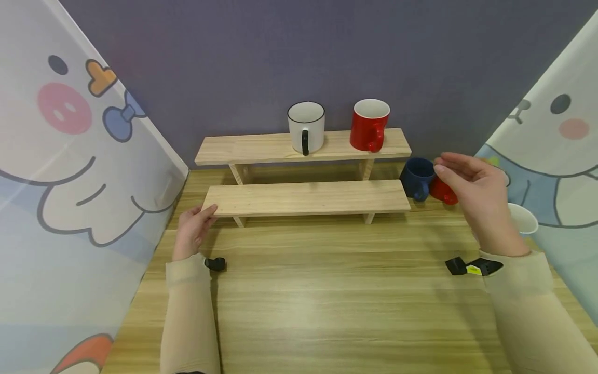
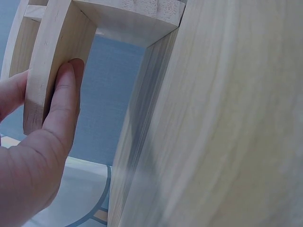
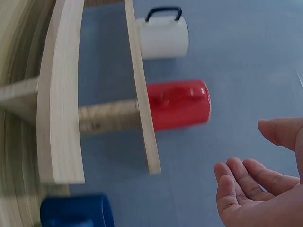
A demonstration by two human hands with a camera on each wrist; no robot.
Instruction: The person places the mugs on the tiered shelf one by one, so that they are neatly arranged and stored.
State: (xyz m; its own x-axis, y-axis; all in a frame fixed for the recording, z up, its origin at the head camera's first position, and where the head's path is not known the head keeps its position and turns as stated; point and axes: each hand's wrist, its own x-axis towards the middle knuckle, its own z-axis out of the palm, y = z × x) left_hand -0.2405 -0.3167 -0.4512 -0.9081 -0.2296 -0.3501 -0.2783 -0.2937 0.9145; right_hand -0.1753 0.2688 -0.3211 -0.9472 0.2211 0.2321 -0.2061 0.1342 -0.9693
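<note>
My left hand [image 1: 191, 231] grips the left end of the lower board of a two-tier wooden shelf [image 1: 306, 199]. In the left wrist view the thumb is on one face of the board [image 2: 45, 71] and the fingers are on the other. My right hand [image 1: 488, 202] is raised at the right of the shelf, thumb and fingers apart with nothing between them. Near its fingertips stand a blue mug [image 1: 413, 179] and a red mug [image 1: 440, 192], the red one partly hidden by the hand. On the upper board are a white mug with black rim and handle [image 1: 315, 136] and another red mug [image 1: 362, 132].
A white rounded vessel [image 1: 523, 218] shows partly behind my right wrist. The shelf stands on a wood-grain table [image 1: 303, 291] against a grey-blue back wall [image 1: 233, 62]. Cartoon-printed panels [image 1: 28, 156] flank the table on both sides.
</note>
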